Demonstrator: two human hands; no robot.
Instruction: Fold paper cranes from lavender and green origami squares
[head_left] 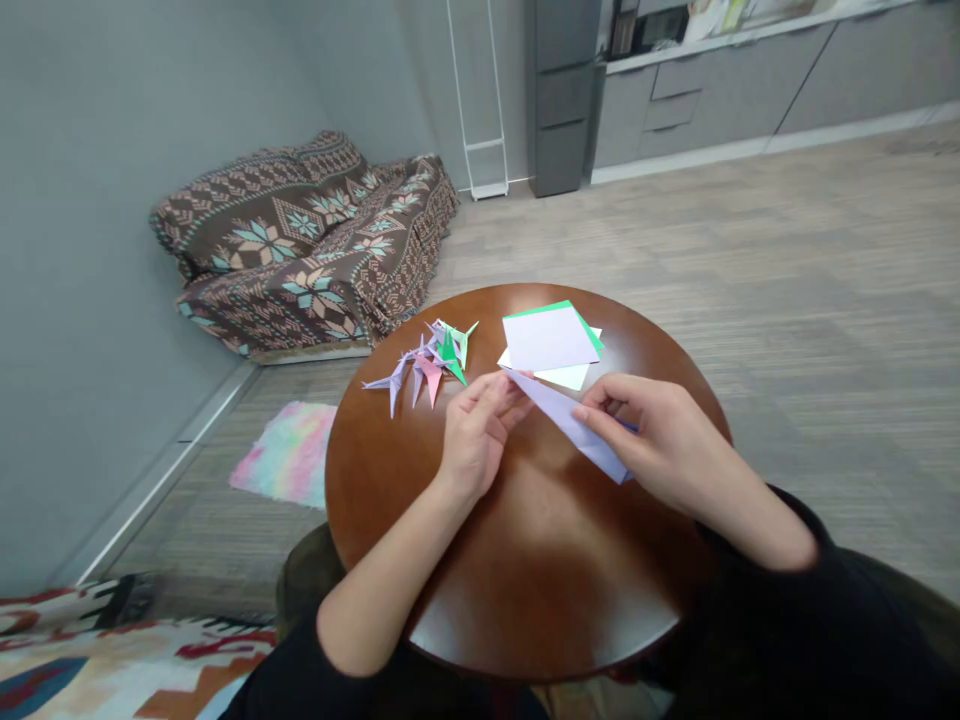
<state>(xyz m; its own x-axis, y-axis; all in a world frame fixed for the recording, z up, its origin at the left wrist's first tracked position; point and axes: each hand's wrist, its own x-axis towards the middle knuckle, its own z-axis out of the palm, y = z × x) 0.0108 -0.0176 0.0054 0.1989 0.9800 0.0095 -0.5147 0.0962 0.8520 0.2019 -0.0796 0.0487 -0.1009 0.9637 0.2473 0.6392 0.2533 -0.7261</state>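
Note:
A folded sheet of lilac origami paper (pixel 562 415) slants between my hands above the round brown table (pixel 517 560). My left hand (pixel 480 425) pinches its narrow pointed tip at the upper left. Toward the wider lower end, my right hand (pixel 649 425) grips it, thumb on top and fingers curled beneath. Left of my left hand, several folded paper cranes (pixel 427 365) in lilac, pink, green and pale green lie in a cluster. Just beyond the held piece rests a loose stack of square paper sheets (pixel 547 338), lilac on top with green and white corners showing.
Behind the table at the left stands a sofa (pixel 315 240) under a patterned cover. A pastel fluffy rug (pixel 289 455) lies on the floor at the left. Grey kitchen cabinets (pixel 720 95) and a dark fridge (pixel 561 100) line the back.

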